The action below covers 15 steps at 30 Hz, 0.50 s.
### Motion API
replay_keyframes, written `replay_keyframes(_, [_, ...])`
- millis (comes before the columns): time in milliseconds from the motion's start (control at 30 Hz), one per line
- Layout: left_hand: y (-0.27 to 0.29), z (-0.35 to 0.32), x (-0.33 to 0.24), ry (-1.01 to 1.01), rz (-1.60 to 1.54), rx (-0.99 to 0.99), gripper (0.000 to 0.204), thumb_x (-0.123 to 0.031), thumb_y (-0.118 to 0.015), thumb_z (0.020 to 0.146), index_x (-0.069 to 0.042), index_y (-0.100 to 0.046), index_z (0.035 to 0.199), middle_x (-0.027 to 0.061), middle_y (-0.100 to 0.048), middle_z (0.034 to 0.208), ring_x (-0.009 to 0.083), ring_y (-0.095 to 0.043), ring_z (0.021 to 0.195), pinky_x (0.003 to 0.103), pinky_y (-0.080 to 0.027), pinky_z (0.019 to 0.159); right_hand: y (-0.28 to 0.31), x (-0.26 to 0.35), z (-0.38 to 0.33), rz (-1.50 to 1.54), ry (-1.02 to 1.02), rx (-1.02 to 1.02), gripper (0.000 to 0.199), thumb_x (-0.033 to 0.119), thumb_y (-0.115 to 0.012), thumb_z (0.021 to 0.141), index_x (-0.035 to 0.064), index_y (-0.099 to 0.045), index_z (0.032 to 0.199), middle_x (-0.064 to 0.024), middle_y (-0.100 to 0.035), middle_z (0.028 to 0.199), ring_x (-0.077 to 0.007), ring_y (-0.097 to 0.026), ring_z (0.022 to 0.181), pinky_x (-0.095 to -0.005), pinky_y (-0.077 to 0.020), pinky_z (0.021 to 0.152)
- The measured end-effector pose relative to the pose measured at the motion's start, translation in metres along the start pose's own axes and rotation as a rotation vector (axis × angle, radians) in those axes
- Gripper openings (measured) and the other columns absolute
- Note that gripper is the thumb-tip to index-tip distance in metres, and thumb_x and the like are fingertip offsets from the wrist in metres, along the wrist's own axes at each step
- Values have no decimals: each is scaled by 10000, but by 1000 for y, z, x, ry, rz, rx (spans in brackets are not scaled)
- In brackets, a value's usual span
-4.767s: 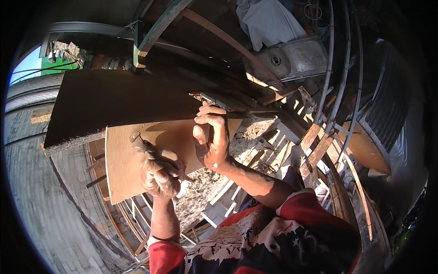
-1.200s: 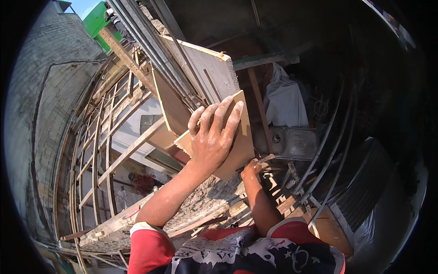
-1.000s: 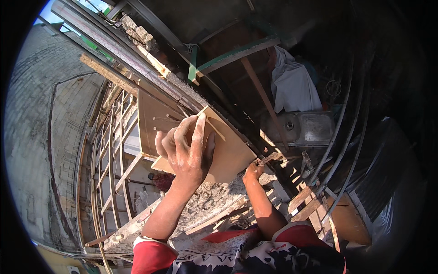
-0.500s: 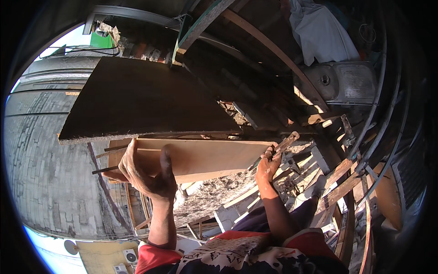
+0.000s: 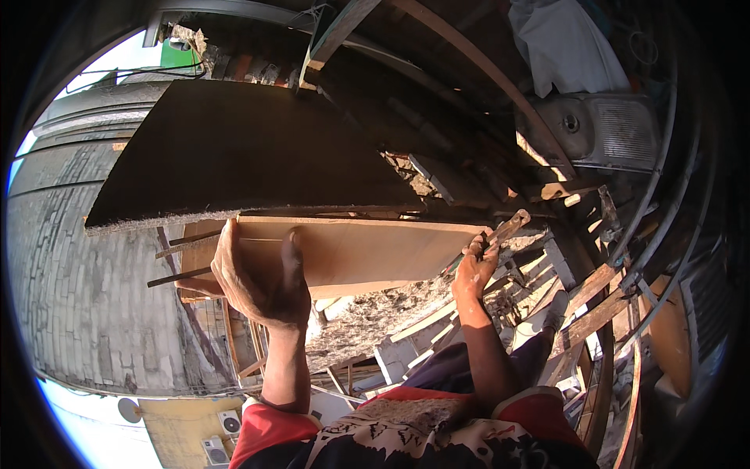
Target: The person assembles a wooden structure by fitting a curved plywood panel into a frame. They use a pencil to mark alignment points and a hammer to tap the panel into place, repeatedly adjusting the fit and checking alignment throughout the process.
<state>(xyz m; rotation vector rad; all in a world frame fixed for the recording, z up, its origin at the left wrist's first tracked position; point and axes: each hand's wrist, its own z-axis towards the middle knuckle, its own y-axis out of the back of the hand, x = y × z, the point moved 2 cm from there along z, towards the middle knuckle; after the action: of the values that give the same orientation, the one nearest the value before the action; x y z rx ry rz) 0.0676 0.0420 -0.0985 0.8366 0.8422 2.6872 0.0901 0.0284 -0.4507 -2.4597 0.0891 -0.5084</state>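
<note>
A pale wooden board (image 5: 375, 254) spans the space between my two hands, its long upper edge close below a large dark panel (image 5: 242, 152). My left hand (image 5: 262, 277) grips the board toward its left end, with the thumb raised along the lit face and the fingers bent around beside it. At the board's right end, my right hand (image 5: 474, 270) is closed around a worn wooden handle (image 5: 512, 226) with a rounded end. Whatever the handle belongs to is hidden by the hand. The right knuckles sit against the board's corner.
Thin dark bars (image 5: 183, 276) stick out past the left hand. Wooden beams (image 5: 590, 289) and rubble lie below right. A metal sink (image 5: 605, 129) and a white sheet (image 5: 566, 47) are at upper right. A block wall (image 5: 94, 289) stands on the left.
The board and both hands sit slightly higher in view; the right hand and handle appear farther right. Surroundings have shifted too, as the view moved. Both grips look the same.
</note>
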Motion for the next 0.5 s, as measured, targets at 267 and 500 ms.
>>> replay_keyframes(267, [-7, 5, -4, 15, -141, -35, 609, -185, -828, 848, 11, -561, 1359, 136, -641, 1280, 284, -631, 1146, 448, -362, 1117, -1, 0, 4, -17, 68, -21, 347, 99, -497, 1050, 52, -457, 1392, -2, -495, 1051, -95, -484, 857, -287, -457, 787])
replay_keyframes(500, [-4, -5, 11, -37, -128, -87, 654, -233, -864, 795, -23, -571, 1340, 126, -693, 1194, 287, -670, 1055, 534, -193, 1186, 0, -14, 5, -160, 11, -15, 336, 81, -504, 1036, 69, -481, 1371, -12, -533, 1067, -125, -508, 889, -309, -457, 833])
